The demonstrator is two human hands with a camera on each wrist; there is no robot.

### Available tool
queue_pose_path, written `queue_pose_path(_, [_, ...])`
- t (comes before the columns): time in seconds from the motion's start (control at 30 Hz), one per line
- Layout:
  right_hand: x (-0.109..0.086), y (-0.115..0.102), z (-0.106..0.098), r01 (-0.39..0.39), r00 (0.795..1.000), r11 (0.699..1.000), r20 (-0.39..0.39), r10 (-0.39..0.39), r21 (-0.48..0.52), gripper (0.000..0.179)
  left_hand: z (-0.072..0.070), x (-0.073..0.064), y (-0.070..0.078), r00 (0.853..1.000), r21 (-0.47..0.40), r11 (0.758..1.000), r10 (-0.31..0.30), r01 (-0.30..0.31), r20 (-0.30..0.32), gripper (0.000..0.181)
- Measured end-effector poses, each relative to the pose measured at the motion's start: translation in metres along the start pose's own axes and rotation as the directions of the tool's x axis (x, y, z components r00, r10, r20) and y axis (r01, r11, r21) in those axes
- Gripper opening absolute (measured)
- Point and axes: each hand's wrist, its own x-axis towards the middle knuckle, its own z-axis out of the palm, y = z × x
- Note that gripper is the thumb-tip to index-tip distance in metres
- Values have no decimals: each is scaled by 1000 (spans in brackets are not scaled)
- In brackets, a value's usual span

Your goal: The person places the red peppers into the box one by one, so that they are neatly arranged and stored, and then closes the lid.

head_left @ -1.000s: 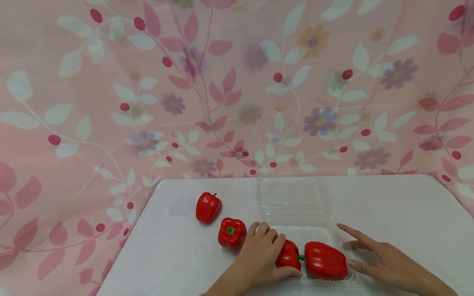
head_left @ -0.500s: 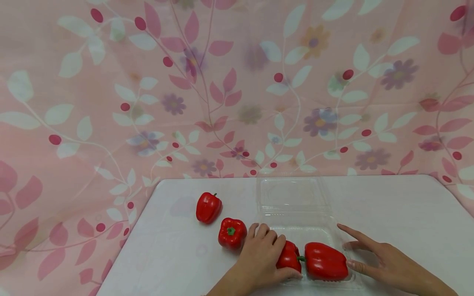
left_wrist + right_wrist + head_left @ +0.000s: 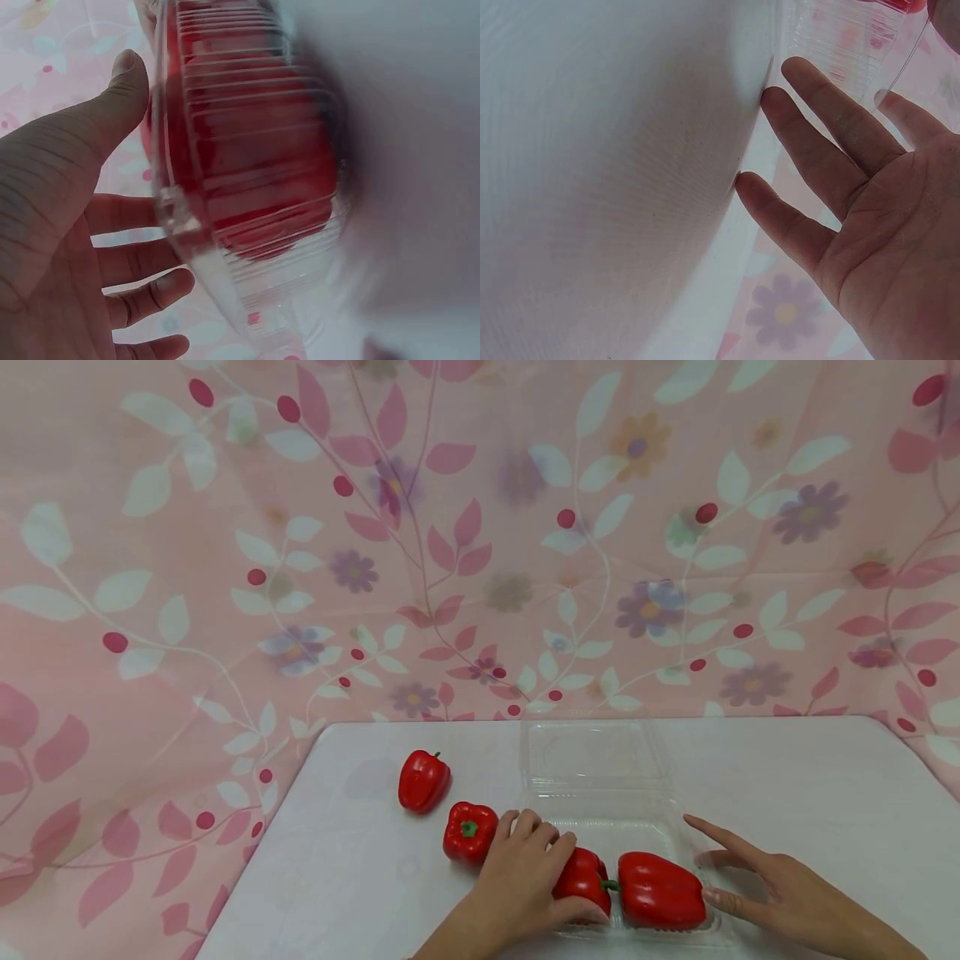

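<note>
Seemingly half done: on the white tabletop [image 3: 322,885], an open, clear plastic box [image 3: 637,833] sits between the left hand [image 3: 521,881], loosely against it, and right hand [image 3: 780,892], straight-fingered beside it. Inside lie a glossy red bell pepper [image 3: 662,891] nearer the right and a second pepper [image 3: 581,877] nearer the left; a third pepper [image 3: 459,843] just outside the left and a fourth pepper [image 3: 424,783] beyond apparently remain.

The table [image 3: 787,793] is white, with round corners at the back. A red pepper [image 3: 423,782] sits on it, nearest the back left corner. A second red pepper [image 3: 467,845] is farther from the back edge, its green stem [image 3: 468,828] showing. A clear box [image 3: 611,835] lies open, its lid [image 3: 588,747] reaching the middle of the back edge.
</note>
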Motion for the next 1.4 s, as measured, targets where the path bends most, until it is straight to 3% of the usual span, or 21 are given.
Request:
queue_pose_path(0.2, [1,1,-1,-1,1000,1000,15,1,9,83,-10,-2,-3,999,-28,999,-23,22,-22,70])
queue_pose_path(0.33, [0,1,0,2,1000,1000,8,-2,11,84,-14,-4,-6,996,-18,1000,-27,25,-88,69])
queue_pose_path(0.5, [0,0,0,6,1000,1000,2,-6,10,84,-19,-9,-12,981,40,999,-12,21,-196,68])
queue_pose_path(0.67, [0,0,0,-1,1000,1000,8,1,15,84,-24,-14,-19,969,55,998,-21,36,-247,67])
queue_pose_path(1.1, [-1,0,-2,3,1000,1000,10,-3,19,84,-30,-24,-38,968,49,995,-78,92,-239,60])
queue_pose_path(1.4, [-1,-1,-1,1,1000,1000,0,-1,4,84,-29,-33,-56,960,2,993,-117,122,-255,65])
